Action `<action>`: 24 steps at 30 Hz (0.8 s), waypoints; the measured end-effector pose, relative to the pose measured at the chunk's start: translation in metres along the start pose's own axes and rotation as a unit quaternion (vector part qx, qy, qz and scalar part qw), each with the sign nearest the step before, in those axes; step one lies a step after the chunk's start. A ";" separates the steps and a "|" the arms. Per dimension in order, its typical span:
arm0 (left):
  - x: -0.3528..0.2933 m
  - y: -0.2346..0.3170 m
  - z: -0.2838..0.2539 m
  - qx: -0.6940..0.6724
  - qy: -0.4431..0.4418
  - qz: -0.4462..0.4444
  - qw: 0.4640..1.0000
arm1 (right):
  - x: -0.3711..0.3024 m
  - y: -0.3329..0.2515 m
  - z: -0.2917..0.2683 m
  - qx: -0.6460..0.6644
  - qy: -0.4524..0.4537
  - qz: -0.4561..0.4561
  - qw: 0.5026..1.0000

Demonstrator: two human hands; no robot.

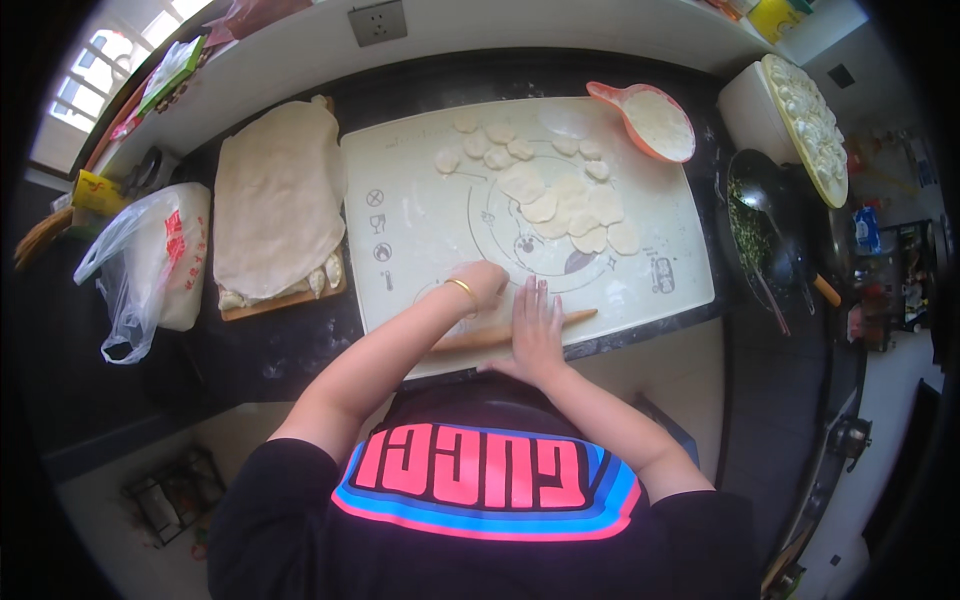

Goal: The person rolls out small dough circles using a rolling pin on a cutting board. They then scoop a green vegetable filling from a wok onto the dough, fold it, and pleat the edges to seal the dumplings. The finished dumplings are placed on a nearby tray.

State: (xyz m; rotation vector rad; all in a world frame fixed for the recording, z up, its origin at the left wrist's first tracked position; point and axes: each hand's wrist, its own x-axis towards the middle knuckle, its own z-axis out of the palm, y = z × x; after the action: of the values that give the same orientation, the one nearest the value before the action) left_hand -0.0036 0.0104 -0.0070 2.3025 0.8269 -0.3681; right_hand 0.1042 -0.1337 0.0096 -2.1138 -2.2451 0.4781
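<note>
My right hand (538, 332) lies flat across a wooden rolling pin (478, 338), palm on it and fingers stretched out. Just left of it, my left hand (482, 284), with a gold bangle on the wrist, is curled down against the pale silicone mat (410, 180). What its fingers hold, if anything, is hidden under the hand. Beyond my hands, a cluster of overlapping round dough wrappers (570, 203) lies on the mat. Several small flattened dough pieces (500, 132) sit behind them. An orange scoop (688, 150) full of white flour stands at the mat's far right corner.
A dough sheet (278, 195) covers lumps on a wooden board (290, 305) at left, beside a plastic bag (180, 260). At right, a wok (745, 215) holds chopped green filling and a ladle. Behind it, white dumplings fill a tray (835, 185) on a white box.
</note>
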 end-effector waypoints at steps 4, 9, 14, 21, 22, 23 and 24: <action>0.003 -0.002 -0.007 -0.076 0.027 -0.057 0.995 | 0.028 0.000 -0.002 0.036 0.054 0.035 0.997; -0.014 -0.020 0.004 -0.217 0.156 -0.140 0.953 | 0.007 0.004 -0.002 0.028 0.008 0.020 0.999; -0.021 -0.011 0.001 -0.240 0.184 -0.119 0.946 | 0.002 0.008 0.005 0.001 0.043 0.005 0.999; -0.029 -0.017 -0.010 -0.271 0.267 -0.122 0.917 | 0.042 0.014 -0.017 0.063 0.106 -0.023 0.992; -0.034 -0.028 -0.012 -0.264 0.286 -0.115 0.914 | 0.035 0.019 -0.014 0.062 0.086 -0.051 0.993; -0.041 -0.043 -0.012 -0.354 0.307 -0.107 0.877 | 0.028 0.023 -0.009 0.060 0.065 -0.080 0.993; -0.048 -0.059 -0.009 -0.441 0.325 -0.100 0.831 | 0.022 0.025 -0.002 0.095 0.115 -0.089 0.985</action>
State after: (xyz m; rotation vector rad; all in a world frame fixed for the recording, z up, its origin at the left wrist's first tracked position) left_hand -0.0780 0.0289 -0.0070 1.4248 1.2325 0.6544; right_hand 0.1268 -0.1111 0.0011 -1.7595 -2.1384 0.3974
